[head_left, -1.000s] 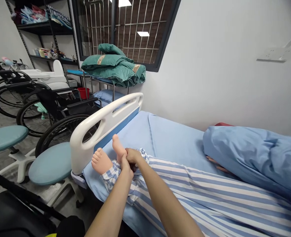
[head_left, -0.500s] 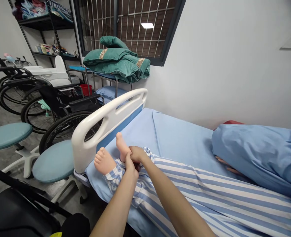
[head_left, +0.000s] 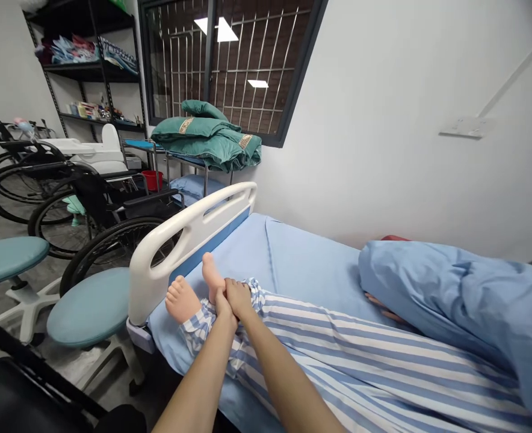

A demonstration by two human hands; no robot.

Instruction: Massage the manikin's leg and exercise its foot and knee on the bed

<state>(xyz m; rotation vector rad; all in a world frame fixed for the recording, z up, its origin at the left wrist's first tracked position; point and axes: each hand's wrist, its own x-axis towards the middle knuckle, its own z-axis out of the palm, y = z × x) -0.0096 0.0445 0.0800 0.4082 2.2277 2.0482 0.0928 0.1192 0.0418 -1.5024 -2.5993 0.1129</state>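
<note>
On the bed lie two legs in blue-and-white striped pants (head_left: 338, 343), with smooth, manikin-like bare feet. My left hand (head_left: 224, 308) is closed around the ankle of the far foot (head_left: 212, 276), at the pant cuff. Pressed against it, my right hand (head_left: 239, 297) wraps the same ankle from the far side, fingers over the top. The near foot (head_left: 182, 299) rests untouched, toes up, its cuff bunched below it. My hands cover most of the held ankle. A blue quilt (head_left: 437, 282) covers the upper body, with fingers (head_left: 386, 308) showing under its edge.
A white footboard (head_left: 142, 270) rises just beyond the feet. Left of the bed stand round stools (head_left: 92, 307) and wheelchairs (head_left: 126, 240). Folded green quilts (head_left: 212, 141) lie on a stand under the barred window (head_left: 248, 72). A wall (head_left: 360, 150) runs along the far side.
The view has tilted upward, so the bed sits lower in it. My right hand's fingers now lie more over the top of the ankle; both hands keep hold of the same leg.
</note>
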